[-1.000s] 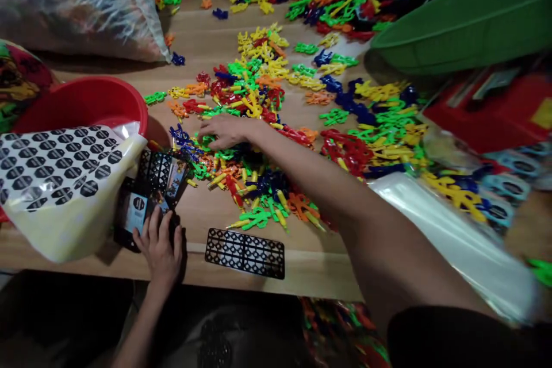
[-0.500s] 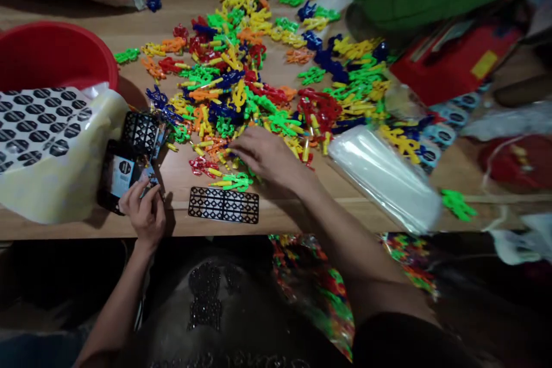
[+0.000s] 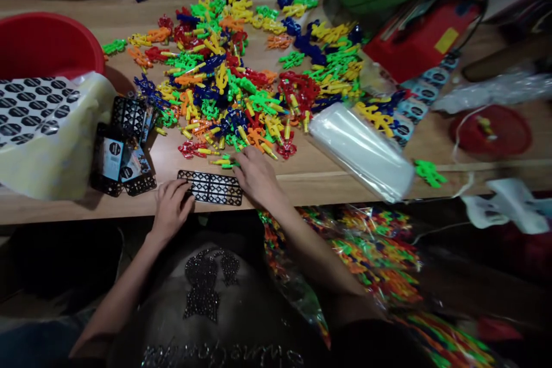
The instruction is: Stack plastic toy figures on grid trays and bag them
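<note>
While under left hand [image 3: 171, 210], black grid [image 3: 210, 187]

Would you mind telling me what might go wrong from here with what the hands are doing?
The black plastic grid tray lies close to the table's front edge under the left hand, so it might get nudged off. The right hand sits right beside loose toy pieces, which it could scatter.

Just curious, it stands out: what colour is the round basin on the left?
The plastic basin is bright red, shown best in the head view.
</note>
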A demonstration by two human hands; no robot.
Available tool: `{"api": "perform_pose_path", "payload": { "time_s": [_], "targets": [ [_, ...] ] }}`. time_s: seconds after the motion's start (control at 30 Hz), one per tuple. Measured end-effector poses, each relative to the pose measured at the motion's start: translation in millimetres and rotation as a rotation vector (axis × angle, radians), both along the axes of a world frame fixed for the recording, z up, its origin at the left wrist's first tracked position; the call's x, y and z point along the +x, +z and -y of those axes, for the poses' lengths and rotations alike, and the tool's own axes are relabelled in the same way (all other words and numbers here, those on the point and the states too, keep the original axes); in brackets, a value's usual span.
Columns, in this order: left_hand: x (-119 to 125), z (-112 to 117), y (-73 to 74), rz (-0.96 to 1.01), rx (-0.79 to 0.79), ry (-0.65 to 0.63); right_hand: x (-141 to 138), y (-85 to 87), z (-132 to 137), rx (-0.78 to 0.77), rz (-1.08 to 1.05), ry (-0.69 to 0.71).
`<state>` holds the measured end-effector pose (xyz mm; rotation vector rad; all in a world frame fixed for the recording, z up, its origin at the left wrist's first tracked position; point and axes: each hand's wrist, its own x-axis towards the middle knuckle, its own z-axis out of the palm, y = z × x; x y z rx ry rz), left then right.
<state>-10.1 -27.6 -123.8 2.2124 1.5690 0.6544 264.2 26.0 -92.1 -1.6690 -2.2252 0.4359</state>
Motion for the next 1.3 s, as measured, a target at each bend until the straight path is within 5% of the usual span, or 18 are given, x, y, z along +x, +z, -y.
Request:
{"api": "perform_pose_path", "payload": {
  "time_s": [0.27,0.6,0.77,0.93,1.1,1.3],
  "targets": [
    [-8.4,16.3,6.5,-0.04,-0.053,0.024,-40.2,9.7,7.9,-0.236,0.067,-0.084],
    [-19.6,21.9,3.3,0.026,-0.065,0.009,16.1,-7.9,72.5,-0.153,0.053,-0.414],
    [-3.3,15.9,-1.9,0.07,-0.078,-0.004,39.3,-21.2,89.1,-0.21,-0.267,-0.584],
    [-11.7,6.8,-1.2,0.19,-0.101,-0.029,21.5,-16.3,81.8,-0.193,-0.636,-0.447],
    [-34.8,-6.7,1.0,0.214,-0.227,-0.193,-35.3,-7.1,56.5,-0.228,-0.654,-0.12],
    [-38.4,-11.8,-1.3,0.199,-0.297,-0.197,-84.9,-11.8,41.0,-0.343,-0.689,0.113]
  ]
}}
